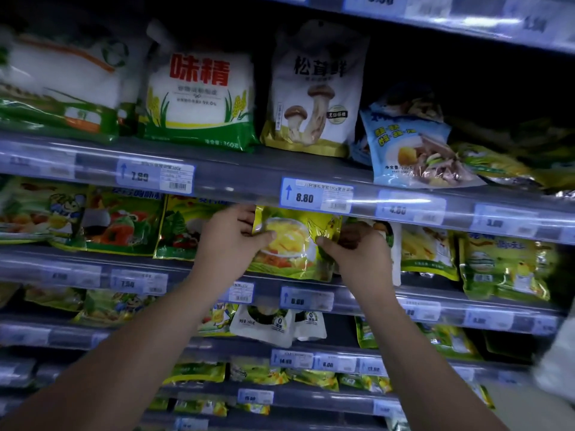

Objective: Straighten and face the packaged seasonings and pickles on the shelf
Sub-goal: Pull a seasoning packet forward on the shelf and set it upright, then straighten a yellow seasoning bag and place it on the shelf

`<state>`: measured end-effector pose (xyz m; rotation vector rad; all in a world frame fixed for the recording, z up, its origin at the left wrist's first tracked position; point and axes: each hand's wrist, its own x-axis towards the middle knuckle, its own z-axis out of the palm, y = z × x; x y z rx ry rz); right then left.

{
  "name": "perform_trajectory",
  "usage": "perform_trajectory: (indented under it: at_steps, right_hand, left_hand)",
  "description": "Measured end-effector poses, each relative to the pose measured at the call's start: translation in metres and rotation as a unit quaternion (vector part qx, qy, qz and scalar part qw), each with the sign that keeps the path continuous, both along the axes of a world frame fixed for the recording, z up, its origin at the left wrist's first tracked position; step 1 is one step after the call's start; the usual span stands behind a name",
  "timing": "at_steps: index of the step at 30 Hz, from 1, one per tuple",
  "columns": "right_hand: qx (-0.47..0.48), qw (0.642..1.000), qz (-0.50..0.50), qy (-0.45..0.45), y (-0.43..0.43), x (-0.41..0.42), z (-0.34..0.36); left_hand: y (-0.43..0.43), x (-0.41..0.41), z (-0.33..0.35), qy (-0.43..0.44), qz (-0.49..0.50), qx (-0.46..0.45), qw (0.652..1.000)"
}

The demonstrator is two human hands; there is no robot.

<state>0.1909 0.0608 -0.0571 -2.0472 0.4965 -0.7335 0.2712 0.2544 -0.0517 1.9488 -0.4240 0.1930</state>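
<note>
A yellow-green seasoning packet (292, 244) with a picture of a bowl stands upright on the second shelf from the top in view, just under the 8.80 price tag (315, 195). My left hand (231, 237) grips its left edge, thumb on the front. On the packet's right edge my right hand (354, 251) pinches the foil. Behind my right hand, a white packet is partly hidden.
On the shelf above stand a white-and-green bag with red characters (199, 98), a white mushroom pouch (317, 91) and a blue packet (413, 141) leaning over the shelf lip. Yellow-green packets (504, 265) fill the shelves left, right and below. Price rails (236, 178) front each shelf.
</note>
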Motion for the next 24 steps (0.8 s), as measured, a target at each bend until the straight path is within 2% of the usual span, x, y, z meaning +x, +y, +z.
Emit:
perform_trajectory:
  at_steps: [6, 12, 20, 24]
  right_hand:
    - [-0.038, 0.999, -0.018, 0.006, 0.000, 0.010, 0.003]
    - [-0.134, 0.987, -0.031, 0.080, -0.003, 0.005, -0.001]
    - [-0.165, 0.981, -0.074, 0.066, 0.003, 0.005, -0.004]
    - [-0.166, 0.986, 0.002, 0.029, 0.031, 0.008, 0.001]
  left_hand:
    - [-0.009, 0.011, -0.007, -0.007, -0.002, 0.042, 0.999]
    - [-0.016, 0.007, -0.023, -0.058, -0.012, 0.063, 0.996]
    - [-0.005, -0.002, -0.024, -0.066, -0.038, 0.100, 0.992]
    - [0.028, -0.005, -0.027, -0.081, -0.010, 0.083, 0.993]
